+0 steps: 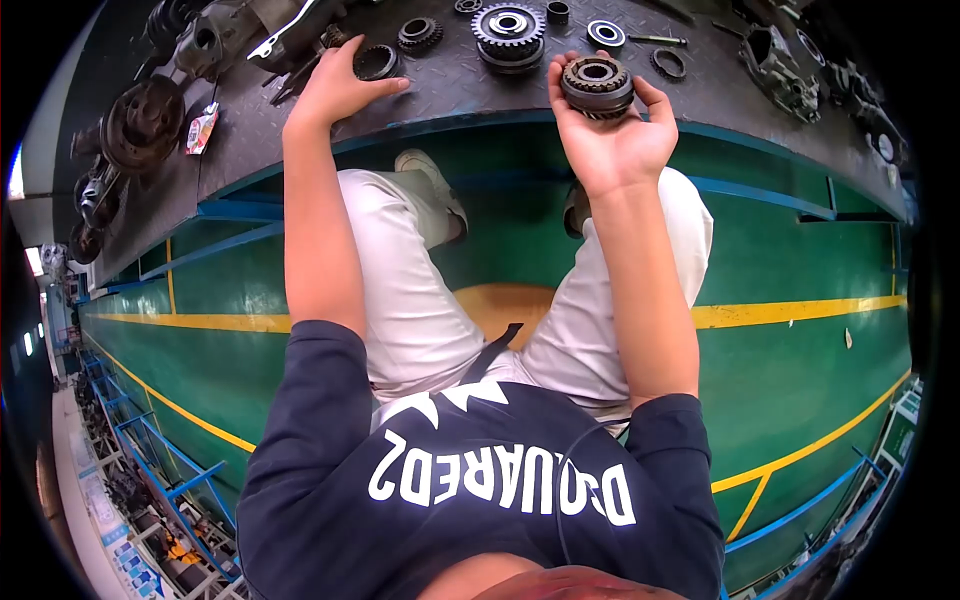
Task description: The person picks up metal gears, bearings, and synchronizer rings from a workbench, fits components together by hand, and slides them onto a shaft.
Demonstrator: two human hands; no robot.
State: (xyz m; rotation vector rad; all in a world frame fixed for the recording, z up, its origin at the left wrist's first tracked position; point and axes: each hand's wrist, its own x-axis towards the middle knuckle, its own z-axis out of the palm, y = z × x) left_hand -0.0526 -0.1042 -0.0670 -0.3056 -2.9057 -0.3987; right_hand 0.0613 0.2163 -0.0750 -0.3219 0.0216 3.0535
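Observation:
My right hand [618, 150] is turned palm up, fingers and thumb curled around a dark, stacked synchronizer gear assembly [597, 86] with a toothed upper ring and a central bore. It is held at the bench's front edge. My left hand [338, 88] reaches over the bench with thumb and fingers spread apart. Between them lies a dark ring [376, 63]; whether the fingers touch it I cannot tell. Beside that ring sits a small toothed gear [420, 34]. Near the middle stands a larger gear stack [508, 38] with a bright toothed top.
On the dark metal bench [460, 88] are a bearing [606, 34], a bolt-like rod [657, 41], a small ring [668, 65] and a black sleeve [558, 12]. A housing [780, 75] stands to the right. Rusty drum-shaped parts [143, 122] crowd the left. Blue rails run below the edge.

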